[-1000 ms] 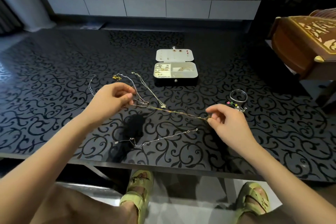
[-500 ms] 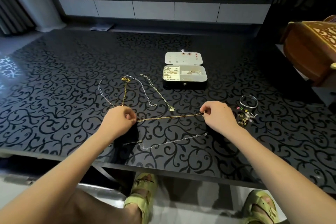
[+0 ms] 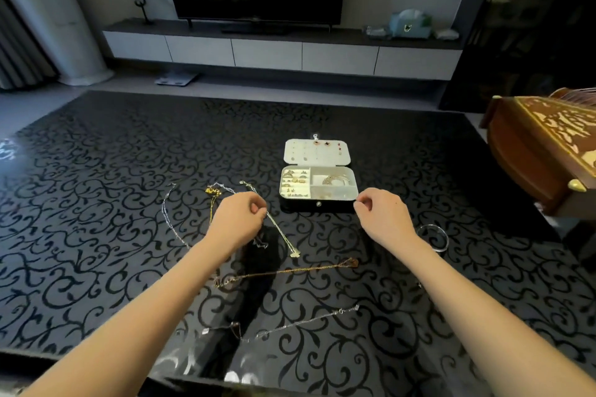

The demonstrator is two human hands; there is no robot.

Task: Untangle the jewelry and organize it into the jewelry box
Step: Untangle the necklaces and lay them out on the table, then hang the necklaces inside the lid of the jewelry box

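In the head view, the left hand (image 3: 237, 219) is curled, pinching a thin silver chain (image 3: 280, 229). The right hand (image 3: 382, 214) is loosely curled; what it holds I cannot tell. The open jewelry box (image 3: 317, 185) stands between them on the worktop (image 3: 96, 203). A gold chain (image 3: 283, 271) lies nearer the person.

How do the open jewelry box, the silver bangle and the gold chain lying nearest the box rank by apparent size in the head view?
1. Gold chain, longest span.
2. Jewelry box, lid open.
3. Silver bangle, partly hidden by the right wrist.
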